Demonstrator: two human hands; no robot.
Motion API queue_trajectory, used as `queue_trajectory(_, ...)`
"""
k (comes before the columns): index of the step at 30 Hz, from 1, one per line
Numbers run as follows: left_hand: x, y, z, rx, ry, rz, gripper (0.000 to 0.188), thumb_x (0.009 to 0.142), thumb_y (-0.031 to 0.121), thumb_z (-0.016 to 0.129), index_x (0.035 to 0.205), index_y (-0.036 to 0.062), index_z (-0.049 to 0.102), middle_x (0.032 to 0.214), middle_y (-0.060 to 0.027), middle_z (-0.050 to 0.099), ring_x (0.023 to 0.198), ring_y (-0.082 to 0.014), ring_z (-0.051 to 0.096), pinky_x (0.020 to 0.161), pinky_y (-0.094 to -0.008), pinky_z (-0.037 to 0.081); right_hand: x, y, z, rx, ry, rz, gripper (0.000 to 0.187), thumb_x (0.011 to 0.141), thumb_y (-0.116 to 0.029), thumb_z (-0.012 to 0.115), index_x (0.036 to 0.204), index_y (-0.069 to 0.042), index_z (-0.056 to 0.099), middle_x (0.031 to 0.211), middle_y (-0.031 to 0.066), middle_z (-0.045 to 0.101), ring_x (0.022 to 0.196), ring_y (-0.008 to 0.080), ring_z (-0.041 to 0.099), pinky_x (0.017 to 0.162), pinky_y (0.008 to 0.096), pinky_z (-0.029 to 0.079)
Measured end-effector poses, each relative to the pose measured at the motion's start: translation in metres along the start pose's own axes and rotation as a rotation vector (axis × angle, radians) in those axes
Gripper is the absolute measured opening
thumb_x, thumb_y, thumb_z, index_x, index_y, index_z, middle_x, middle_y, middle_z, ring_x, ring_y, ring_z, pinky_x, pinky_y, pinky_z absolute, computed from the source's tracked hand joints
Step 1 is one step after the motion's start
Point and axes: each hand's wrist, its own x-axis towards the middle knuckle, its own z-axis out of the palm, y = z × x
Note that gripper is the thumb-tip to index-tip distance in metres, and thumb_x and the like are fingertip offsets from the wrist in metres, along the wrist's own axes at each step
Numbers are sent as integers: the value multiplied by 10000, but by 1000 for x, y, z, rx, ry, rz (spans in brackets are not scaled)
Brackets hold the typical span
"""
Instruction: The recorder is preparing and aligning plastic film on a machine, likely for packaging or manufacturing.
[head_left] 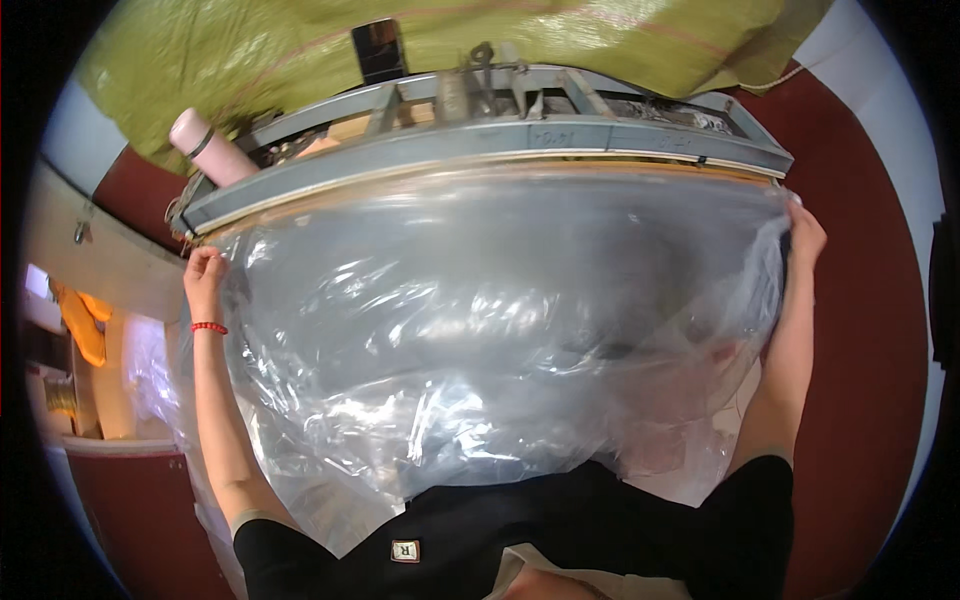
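Observation:
A wide sheet of clear plastic film [470,270] stretches between my hands and hangs toward my body, glossy and wrinkled in its lower part. My left hand [205,268], with a red bead bracelet [209,327] on the wrist, pinches the sheet's far left corner. At the far right corner, my right hand [806,232] is closed on the film's edge. The sheet's far edge lies along a grey metal frame [480,142] with a wooden strip. My arms are spread wide and nearly straight. What lies beneath the film is blurred.
A pink bottle [215,150] leans at the frame's left end. Metal fittings [487,80] stand in the frame's middle. Behind it hangs a yellow-green sheet [270,60] with a dark phone-like rectangle [379,50]. Orange gloves [82,322] lie in an opening at the left.

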Motion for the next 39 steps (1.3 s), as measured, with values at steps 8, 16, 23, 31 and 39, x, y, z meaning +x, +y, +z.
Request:
queue_trajectory(8,-114,100,35,-169,-246,153,46,801,22,486,816,41,525,793,3,537,742,-79,500,685,-215,406,-34,-74,-20,-543,533,-658,355,782,-286,547,1047,-51,577,1030,157,576,921,262,562,795,320,421)
queue_trajectory(16,-169,131,0,-31,-297,276,38,808,43,533,827,12,521,810,-43,539,780,-120,514,718,-243,408,-393,-330,228,340,-1010,-1119,386,734,-185,628,1077,-50,512,1108,118,492,1029,244,477,850,321,410)
queue_trajectory(23,-200,111,-35,128,-597,-109,148,830,153,547,896,20,541,719,23,521,664,-53,491,592,-195,411,-425,-300,256,426,-1663,-467,162,746,-193,622,705,-42,582,631,-23,535,633,58,479,589,220,398)
queue_trajectory(31,-320,-28,22,181,-815,-51,72,830,85,509,842,20,537,745,-4,557,672,-69,520,620,-240,437,-171,-123,121,4,-668,-183,136,749,-145,608,818,-30,622,770,-6,579,715,77,509,673,200,394)
queue_trajectory(39,-306,35,73,185,-1144,33,87,767,100,571,730,61,503,565,-57,457,523,-156,478,502,-295,385,2,41,-106,-229,-118,-172,223,785,-207,596,901,-18,629,854,20,604,784,84,525,728,223,409)
